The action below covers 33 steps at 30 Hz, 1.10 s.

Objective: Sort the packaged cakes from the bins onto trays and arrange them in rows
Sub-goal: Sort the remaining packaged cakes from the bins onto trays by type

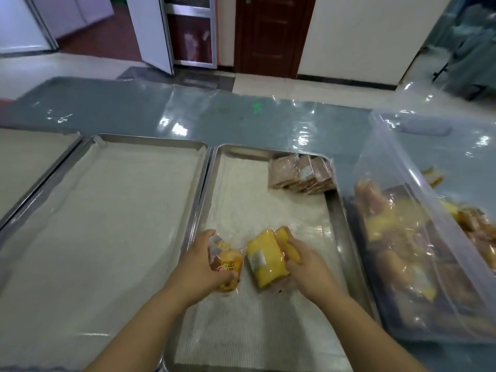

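My left hand [200,267] grips an orange-brown packaged cake [228,267] with a printed label, held just over the metal tray [346,226] in front of me. My right hand [308,267] holds a yellow packaged cake [265,259] in clear wrap, resting on the tray's white liner. A short row of brown packaged cakes [300,174] stands in the tray's far right corner. To the right, a clear plastic bin [397,183] holds several mixed yellow and brown packaged cakes [400,237].
A second lined metal tray [112,210] lies to the left with nothing on it, and a third tray [29,162] shows at the far left edge. Another clear bin [472,221] sits at the far right. The table is covered in shiny plastic film.
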Available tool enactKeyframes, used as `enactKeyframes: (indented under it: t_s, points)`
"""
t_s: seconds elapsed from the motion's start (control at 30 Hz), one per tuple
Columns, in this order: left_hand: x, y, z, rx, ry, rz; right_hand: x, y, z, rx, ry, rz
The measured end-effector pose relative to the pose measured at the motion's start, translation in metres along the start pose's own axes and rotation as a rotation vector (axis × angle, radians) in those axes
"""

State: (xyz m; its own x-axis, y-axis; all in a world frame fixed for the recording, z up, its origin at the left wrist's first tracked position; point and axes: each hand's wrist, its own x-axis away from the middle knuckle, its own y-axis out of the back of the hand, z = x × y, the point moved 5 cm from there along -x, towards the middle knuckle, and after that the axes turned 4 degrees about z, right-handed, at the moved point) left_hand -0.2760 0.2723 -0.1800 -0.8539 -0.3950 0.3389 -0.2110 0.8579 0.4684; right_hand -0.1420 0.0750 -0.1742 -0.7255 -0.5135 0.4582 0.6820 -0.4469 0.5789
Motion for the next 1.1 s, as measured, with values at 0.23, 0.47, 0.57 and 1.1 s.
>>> enactKeyframes:
  t_s: [0.23,0.47,0.57,1.1]
  points:
    - [-0.013,-0.006,-0.003,-0.034,0.027,-0.038,-0.008,0.003,-0.006,0.074,-0.111,-0.009]
    - [-0.010,0.018,-0.002,0.135,0.033,-0.126,-0.009,0.018,0.032,0.000,0.072,-0.176]
    - [-0.009,0.050,-0.001,0.206,0.019,-0.184,-0.013,0.021,0.059,-0.159,0.137,-0.255]
    - [-0.111,0.240,0.085,0.317,0.054,-0.339,-0.194,-0.093,0.251,-0.070,0.104,-0.289]
